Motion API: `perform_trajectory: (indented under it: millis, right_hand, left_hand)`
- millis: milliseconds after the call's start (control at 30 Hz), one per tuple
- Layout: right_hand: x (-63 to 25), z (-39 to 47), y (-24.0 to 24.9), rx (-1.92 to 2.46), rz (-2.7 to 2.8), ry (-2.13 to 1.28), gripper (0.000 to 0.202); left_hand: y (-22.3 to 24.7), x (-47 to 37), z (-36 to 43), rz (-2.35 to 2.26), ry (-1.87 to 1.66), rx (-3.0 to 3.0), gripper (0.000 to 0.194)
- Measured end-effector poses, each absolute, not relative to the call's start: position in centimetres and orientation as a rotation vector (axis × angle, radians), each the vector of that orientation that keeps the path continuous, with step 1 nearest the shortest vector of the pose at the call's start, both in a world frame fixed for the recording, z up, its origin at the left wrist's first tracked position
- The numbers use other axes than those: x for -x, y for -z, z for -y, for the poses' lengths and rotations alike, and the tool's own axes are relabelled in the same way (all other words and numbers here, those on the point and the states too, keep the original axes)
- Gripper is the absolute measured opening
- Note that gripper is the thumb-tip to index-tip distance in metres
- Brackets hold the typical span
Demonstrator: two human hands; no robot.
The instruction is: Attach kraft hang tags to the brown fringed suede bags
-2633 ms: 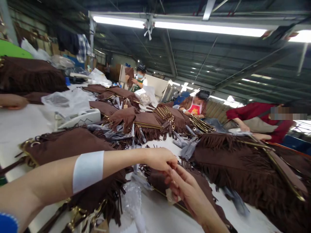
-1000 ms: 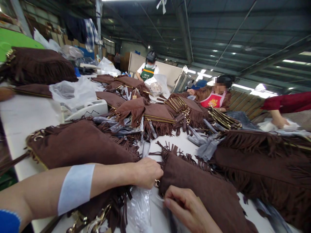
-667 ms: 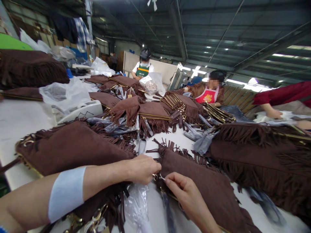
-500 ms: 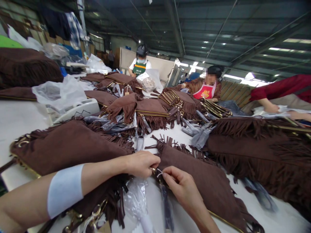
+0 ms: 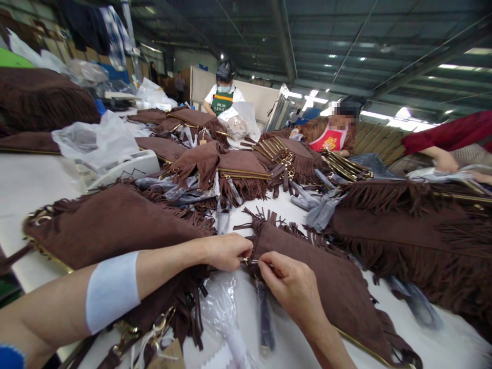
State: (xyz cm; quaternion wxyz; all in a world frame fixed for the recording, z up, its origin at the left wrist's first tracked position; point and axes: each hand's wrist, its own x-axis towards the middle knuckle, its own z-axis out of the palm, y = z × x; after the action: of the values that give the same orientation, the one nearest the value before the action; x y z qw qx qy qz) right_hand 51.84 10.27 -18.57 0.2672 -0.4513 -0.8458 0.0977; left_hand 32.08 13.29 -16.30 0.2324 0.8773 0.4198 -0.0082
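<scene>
A brown suede fringed bag (image 5: pixel 319 271) with a gold zip lies in front of me, slanting to the right. At its near left corner my left hand (image 5: pixel 228 251) is closed around a small gold metal fitting (image 5: pixel 246 261). My right hand (image 5: pixel 294 282) pinches a thin white string (image 5: pixel 254 262) beside that fitting, thumb against forefinger. Below the hands hangs a dark strap in clear plastic (image 5: pixel 265 320). Another brown fringed bag (image 5: pixel 115 225) lies under and behind my left forearm. Gold clasps (image 5: pixel 163 323) and a tan card tag (image 5: pixel 169 356) show at the bottom.
Heaps of brown fringed bags (image 5: pixel 242 164) cover the far table. Clear plastic bags (image 5: pixel 92 141) and a white plastic device (image 5: pixel 126 168) stand at the left. More bags (image 5: pixel 403 230) lie at the right. Co-workers (image 5: pixel 223 97) work across the table; another person's hand (image 5: pixel 446 159) is at far right.
The white string, a loose loop before, now runs nearly straight between the gold fitting and my right fingers. My left hand keeps its hold. The whole view has shifted slightly.
</scene>
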Motion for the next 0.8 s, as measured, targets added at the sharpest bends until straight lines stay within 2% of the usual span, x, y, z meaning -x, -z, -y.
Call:
perform_trajectory:
  millis: [133, 333, 600, 733, 800]
  right_hand:
    - [-51.1, -10.5, 19.2, 1.246, 2.255, -0.257, 0.024]
    - [-51.0, -10.6, 19.3, 1.295, 2.289, -0.275, 0.022]
    - [-50.2, -10.8, 18.5, 1.373, 2.374, -0.182, 0.017]
    - [-50.0, -10.9, 18.3, 1.403, 2.425, -0.17, 0.016]
    - [-50.1, -11.0, 18.3, 1.393, 2.44, -0.195, 0.016]
  left_hand:
    - [16.6, -32.1, -13.6, -1.154, 0.069, -2.444, 0.017]
    - [16.7, -31.9, -13.9, -1.114, 0.039, -2.421, 0.027]
    - [16.0, -31.8, -14.1, -1.067, 0.038, -2.314, 0.024]
    - [15.9, -31.9, -14.4, -1.08, 0.03, -2.056, 0.02]
    - [15.9, -32.1, -14.5, -1.102, 0.019, -1.937, 0.024]
